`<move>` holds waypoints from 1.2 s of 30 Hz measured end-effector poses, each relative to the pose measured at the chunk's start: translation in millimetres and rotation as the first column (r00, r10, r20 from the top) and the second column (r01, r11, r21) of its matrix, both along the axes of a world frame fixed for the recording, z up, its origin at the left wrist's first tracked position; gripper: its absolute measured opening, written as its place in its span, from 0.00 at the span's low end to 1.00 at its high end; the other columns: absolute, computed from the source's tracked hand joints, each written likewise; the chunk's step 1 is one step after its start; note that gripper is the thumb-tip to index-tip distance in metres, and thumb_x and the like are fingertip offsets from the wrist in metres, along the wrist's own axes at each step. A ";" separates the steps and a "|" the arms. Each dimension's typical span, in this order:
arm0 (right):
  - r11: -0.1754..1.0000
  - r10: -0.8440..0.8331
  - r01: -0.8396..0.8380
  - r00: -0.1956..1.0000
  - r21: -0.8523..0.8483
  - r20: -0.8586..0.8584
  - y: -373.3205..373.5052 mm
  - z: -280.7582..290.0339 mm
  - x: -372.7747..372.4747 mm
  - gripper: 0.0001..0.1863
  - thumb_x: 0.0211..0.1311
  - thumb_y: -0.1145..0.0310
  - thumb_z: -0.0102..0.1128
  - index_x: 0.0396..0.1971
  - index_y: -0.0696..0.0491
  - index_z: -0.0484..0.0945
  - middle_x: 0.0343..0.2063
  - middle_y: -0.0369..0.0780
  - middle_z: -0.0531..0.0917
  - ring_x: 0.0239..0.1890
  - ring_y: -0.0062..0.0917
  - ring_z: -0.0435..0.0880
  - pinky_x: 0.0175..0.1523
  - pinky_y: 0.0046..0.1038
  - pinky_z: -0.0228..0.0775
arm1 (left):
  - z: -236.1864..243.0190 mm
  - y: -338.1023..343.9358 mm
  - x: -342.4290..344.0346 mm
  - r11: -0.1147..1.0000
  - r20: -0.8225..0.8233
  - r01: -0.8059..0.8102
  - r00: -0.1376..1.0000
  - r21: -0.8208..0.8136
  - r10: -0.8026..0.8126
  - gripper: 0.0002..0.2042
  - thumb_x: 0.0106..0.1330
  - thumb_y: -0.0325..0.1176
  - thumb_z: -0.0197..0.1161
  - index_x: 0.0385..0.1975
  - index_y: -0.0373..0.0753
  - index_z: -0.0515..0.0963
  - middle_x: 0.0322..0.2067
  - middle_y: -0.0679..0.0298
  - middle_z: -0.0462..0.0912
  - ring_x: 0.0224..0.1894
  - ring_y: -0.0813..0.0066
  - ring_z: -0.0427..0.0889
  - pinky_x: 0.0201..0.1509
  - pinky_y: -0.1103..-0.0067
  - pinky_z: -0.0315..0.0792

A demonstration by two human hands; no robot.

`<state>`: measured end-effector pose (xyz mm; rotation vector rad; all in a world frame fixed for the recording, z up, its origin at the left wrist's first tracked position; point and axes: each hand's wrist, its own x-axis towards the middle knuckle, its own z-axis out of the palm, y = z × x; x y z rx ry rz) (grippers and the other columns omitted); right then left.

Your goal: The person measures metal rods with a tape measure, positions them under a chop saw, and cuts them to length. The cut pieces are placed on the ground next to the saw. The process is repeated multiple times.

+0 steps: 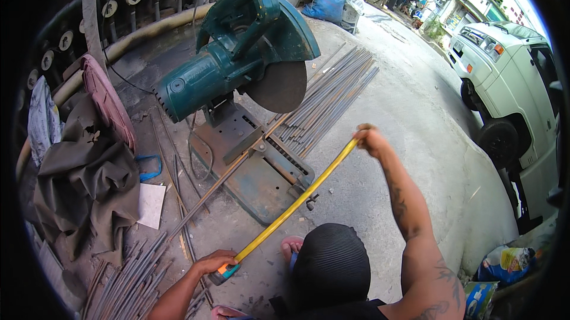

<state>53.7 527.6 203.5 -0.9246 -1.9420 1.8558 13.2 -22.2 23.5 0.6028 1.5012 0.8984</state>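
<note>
My left hand [215, 263] grips an orange, teal and black tape measure case [227, 272] at the lower middle. Its yellow blade [297, 204] stretches diagonally up to my right hand [368, 140], whose fingers are closed on the far end. Behind the blade stands a dark green chop saw [231, 52] with a large dark cutting disc [276, 87] raised over a rusty metal base [249, 184]. A long steel rod [208, 198] lies across the base under the clamp.
Steel rods lie bundled behind the saw [329, 97] and at the lower left [124, 281]. Dark cloth [89, 183], a pink lid [110, 100] and a white tile [151, 205] are at left. A white van [504, 82] is right, sacks [502, 265] lower right, blue bags [323, 8] behind.
</note>
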 end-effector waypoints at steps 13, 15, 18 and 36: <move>0.709 -0.497 0.633 0.761 0.310 -0.417 35.8 -50.1 6.8 0.44 0.57 0.69 0.59 0.62 0.65 0.37 0.26 0.46 0.81 0.22 0.24 0.79 0.29 0.22 0.69 | 26.7 3.1 -28.6 0.968 -0.253 0.131 0.950 -0.213 -0.184 0.19 0.63 0.51 0.54 0.32 0.41 0.82 0.27 0.63 0.80 0.33 0.74 0.75 0.39 0.77 0.67; 0.635 -0.387 0.583 0.808 0.507 -0.445 22.8 -55.7 2.4 0.28 0.58 0.68 0.58 0.53 0.66 0.59 0.24 0.43 0.81 0.23 0.22 0.80 0.30 0.21 0.70 | 31.9 8.3 -42.6 0.947 -0.279 0.158 0.930 -0.280 -0.238 0.19 0.63 0.51 0.55 0.32 0.41 0.82 0.27 0.63 0.80 0.33 0.75 0.75 0.39 0.77 0.68; 0.792 -0.324 0.493 0.839 0.361 -0.437 40.6 -37.0 8.3 0.14 0.63 0.65 0.54 0.33 0.64 0.74 0.23 0.41 0.80 0.23 0.21 0.80 0.29 0.22 0.70 | 26.9 -5.8 -55.4 0.937 -0.278 0.155 0.928 -0.313 -0.247 0.18 0.63 0.50 0.56 0.32 0.41 0.82 0.28 0.64 0.81 0.32 0.75 0.75 0.39 0.77 0.68; 0.902 -0.164 0.099 0.979 -0.421 -0.123 -190.8 -87.7 -1.7 0.22 0.69 0.55 0.39 0.39 0.63 0.67 0.32 0.50 0.79 0.31 0.38 0.82 0.38 0.37 0.77 | 77.9 76.0 -26.2 0.996 -0.189 -0.074 0.980 -0.053 0.063 0.20 0.66 0.48 0.52 0.28 0.37 0.82 0.22 0.64 0.77 0.29 0.76 0.72 0.36 0.78 0.67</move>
